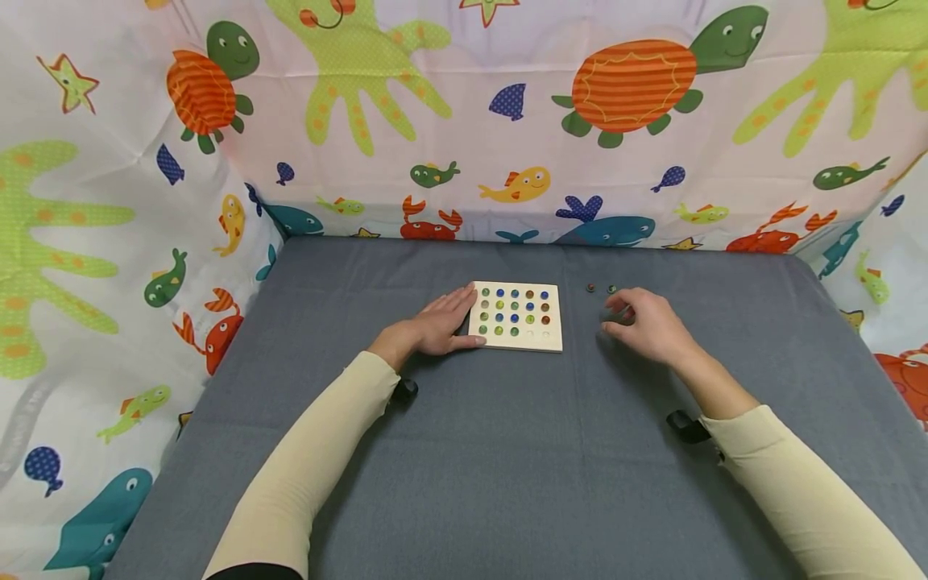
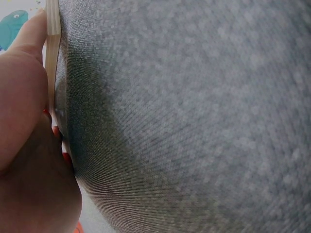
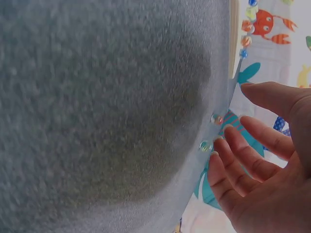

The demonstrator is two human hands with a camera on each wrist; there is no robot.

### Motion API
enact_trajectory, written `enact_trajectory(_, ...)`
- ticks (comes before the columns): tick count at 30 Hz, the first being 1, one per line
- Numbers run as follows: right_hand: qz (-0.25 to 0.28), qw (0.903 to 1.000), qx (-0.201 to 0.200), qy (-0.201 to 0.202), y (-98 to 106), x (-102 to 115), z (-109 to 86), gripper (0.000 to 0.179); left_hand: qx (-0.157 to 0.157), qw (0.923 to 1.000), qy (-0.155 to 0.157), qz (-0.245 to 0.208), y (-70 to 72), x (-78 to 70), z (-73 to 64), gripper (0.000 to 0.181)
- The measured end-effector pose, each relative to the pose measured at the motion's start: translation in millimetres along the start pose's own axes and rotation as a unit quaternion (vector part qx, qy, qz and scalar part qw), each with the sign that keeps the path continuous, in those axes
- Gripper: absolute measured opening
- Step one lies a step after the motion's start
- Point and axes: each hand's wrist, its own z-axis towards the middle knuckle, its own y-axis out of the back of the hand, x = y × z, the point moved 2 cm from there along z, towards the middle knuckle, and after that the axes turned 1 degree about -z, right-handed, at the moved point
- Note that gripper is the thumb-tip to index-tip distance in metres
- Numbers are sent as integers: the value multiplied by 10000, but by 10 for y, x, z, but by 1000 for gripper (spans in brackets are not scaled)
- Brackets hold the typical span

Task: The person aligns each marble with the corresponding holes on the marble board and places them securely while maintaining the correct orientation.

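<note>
A pale wooden board (image 1: 553, 337) lies flat on the grey cloth, with rows of coloured glass marbles set in its hollows. Two bare hollows show at its near right corner. My left hand (image 1: 437, 324) rests against the board's left end, fingers stretched along that side and thumb at the near edge. To the right of the board, my right hand (image 1: 648, 324) hovers with loosely bent fingers and nothing between them. Just beyond its fingertips lie two loose marbles: a reddish marble (image 3: 216, 119) and a greenish marble (image 3: 205, 145).
Grey cloth (image 1: 464, 467) covers the table. A printed curtain (image 1: 464, 105) with sea animals stands along the back and both sides. Dark wrist straps sit at both cuffs, the right strap (image 1: 687, 427) close above the cloth.
</note>
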Motion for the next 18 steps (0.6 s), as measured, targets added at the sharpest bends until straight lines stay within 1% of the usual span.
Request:
enact_trajectory(5, 118, 9998, -14, -134, 41, -62, 64, 47, -31, 10000, -10, 68, 39, -69, -60, 94)
enact_trajectory(9, 217, 9994, 7, -282, 54, -114, 121, 54, -46, 10000, -5, -1, -20, 28, 26, 96)
enact_trajectory(12, 297, 9988, 33, -378, 49, -163, 164, 55, -50, 9999, 1, -102, -73, 115, 100, 99)
enact_trajectory(18, 500, 9961, 85, -721, 21, -262, 266, 58, -81, 9999, -45, -104, -65, 114, 96, 99)
